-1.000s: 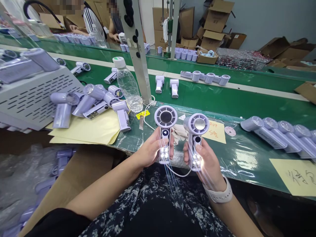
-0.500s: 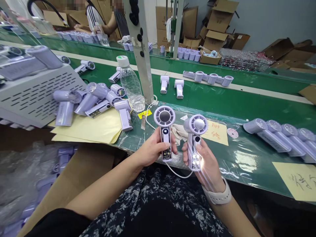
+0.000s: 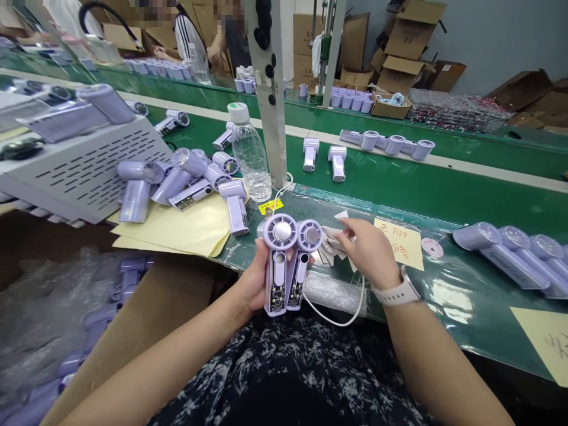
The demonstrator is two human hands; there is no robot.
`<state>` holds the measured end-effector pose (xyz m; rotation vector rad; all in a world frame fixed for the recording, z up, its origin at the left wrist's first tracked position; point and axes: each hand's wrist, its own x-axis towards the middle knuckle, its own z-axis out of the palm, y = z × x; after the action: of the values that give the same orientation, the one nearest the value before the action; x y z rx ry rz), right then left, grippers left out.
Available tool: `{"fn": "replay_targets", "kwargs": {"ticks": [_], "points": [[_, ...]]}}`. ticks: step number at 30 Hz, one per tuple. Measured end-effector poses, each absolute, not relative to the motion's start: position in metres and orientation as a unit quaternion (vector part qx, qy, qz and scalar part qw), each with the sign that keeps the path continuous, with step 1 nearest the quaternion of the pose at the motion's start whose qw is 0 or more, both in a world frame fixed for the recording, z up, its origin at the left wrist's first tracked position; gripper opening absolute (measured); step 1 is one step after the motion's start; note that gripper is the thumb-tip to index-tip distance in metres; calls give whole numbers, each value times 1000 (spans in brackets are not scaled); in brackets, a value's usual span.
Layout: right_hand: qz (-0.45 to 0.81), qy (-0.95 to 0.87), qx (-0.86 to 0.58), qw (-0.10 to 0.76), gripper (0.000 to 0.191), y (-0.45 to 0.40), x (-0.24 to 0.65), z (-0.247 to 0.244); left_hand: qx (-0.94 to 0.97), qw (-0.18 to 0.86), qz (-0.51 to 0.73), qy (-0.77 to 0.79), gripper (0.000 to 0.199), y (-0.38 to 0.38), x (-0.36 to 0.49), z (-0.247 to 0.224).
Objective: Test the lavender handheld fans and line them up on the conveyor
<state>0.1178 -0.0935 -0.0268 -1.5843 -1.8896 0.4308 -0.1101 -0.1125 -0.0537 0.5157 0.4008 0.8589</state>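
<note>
Two lavender handheld fans, one [image 3: 276, 283] at the left and another [image 3: 296, 283] at the right, stand upright side by side in my left hand [image 3: 255, 275]. Their round heads face me, and circuit parts show in the handle fronts. My right hand [image 3: 375, 251] is apart from the fans, fingers curled, over a crumpled whitish cloth [image 3: 331, 245]. A white cable [image 3: 339, 324] loops from behind the fans up to the underside of this hand. Its plug end is hidden there. Whether the fingertips touch the cloth is unclear.
Lavender fans [image 3: 181, 171] lie piled on yellow paper [image 3: 173, 231] beside a vented metal box [image 3: 119, 154]. A water bottle [image 3: 251, 160] stands by a metal post [image 3: 270, 118]. More fans [image 3: 510, 254] line the right side; others [image 3: 337, 163] rest on the green conveyor. Co-workers are across.
The fan from my right hand now sits beside the other one in my left hand. My right hand has moved up and away to the cloth. The view has shifted slightly left.
</note>
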Motion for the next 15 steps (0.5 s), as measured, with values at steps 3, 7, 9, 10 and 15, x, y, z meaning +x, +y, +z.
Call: {"fn": "replay_targets", "kwargs": {"ticks": [3,7,9,10,15], "points": [[116,-716,-593,350,22,-75,126,-30,217,864,410,193,67,-116,-114,-62],[121,-718,-528,437,20,-82,113,-25,237,876,379,181,71,-112,-113,-67],[252,-698,-476,472,11,-87,104,-24,248,883,361,171,71,-109,-113,-67],[343,-671,-449,481,6,-89,101,-24,250,885,355,166,70,-107,-113,-67],[564,-555,-364,491,27,-85,101,-24,237,896,348,144,70,-104,-114,-68]]}}
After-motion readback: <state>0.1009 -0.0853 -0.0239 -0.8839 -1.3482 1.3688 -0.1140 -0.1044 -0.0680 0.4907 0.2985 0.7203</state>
